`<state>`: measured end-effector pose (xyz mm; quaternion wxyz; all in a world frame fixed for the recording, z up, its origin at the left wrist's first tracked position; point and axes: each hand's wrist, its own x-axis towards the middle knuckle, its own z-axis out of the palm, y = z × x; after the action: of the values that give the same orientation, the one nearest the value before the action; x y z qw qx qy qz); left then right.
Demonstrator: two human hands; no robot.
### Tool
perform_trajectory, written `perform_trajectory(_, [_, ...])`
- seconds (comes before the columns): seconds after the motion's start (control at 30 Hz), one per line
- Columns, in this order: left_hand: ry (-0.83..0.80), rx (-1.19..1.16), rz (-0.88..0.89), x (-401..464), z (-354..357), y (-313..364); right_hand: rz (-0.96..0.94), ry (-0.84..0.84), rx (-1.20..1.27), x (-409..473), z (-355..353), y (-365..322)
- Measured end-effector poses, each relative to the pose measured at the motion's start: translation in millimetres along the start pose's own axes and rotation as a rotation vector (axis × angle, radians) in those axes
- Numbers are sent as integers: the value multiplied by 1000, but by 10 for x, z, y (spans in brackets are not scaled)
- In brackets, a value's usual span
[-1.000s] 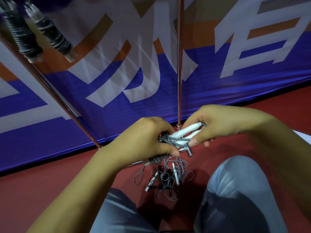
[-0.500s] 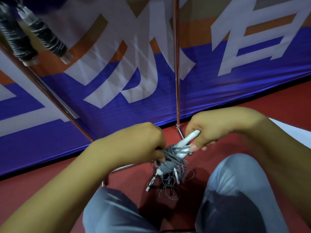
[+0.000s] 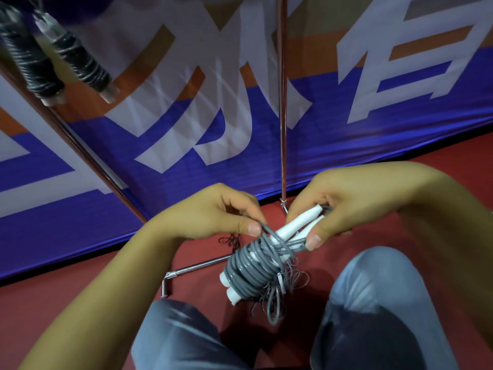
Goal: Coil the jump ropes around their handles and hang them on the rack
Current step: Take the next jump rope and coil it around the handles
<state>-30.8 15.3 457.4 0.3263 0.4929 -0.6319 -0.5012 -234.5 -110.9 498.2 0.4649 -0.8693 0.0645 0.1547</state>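
Coiled rope [image 3: 253,268] now lower; red floor [image 3: 80,303], blue banner [image 3: 186,169].

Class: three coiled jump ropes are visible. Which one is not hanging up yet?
The grey-corded rope with white handles, gripped by both hands; the two dark-corded ropes hang at upper left.

View: single head cam, wide-angle, no second view for overlap
Facing: forward and down, over both knees [image 3: 373,303] toward the red floor [image 3: 66,303] and blue banner [image 3: 240,156]
Range: close; left hand [image 3: 213,214] and right hand [image 3: 344,206] fill mid-frame
Edges: rack pole [image 3: 281,102] bows, strong lens distortion
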Motion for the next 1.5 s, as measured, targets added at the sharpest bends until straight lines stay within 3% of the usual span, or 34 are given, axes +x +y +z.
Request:
perform_trajectory(0.23, [-30,-662,2,-3,373,-273,-59,84,9,-27,103,-25])
perform_trajectory(0.4, [-82,-902,-66,-43,368,-241,-67,183,21,2,151,26])
perform_trajectory(0.5, [88,-717,-93,-47,302,-175,-68,277,-16,64,169,70])
perform_trajectory(0.6, [198,-322,-42,-75,226,-81,-23,289,-16,70,158,110])
perform_trajectory(0.73, [239,170,-14,-103,200,31,27,251,42,49,122,133])
perform_trajectory(0.87, [202,409,19,-92,274,122,131,259,113,132,149,159])
perform_trajectory(1.0, [202,466,12,-60,340,166,141,132,20,175,158,172])
perform_trajectory(1.2, [281,487,-78,-6,394,185,131,137,70,214,202,247])
perform_trajectory(1.5, [120,313,22,-44,326,140,69,93,190,172,195,273])
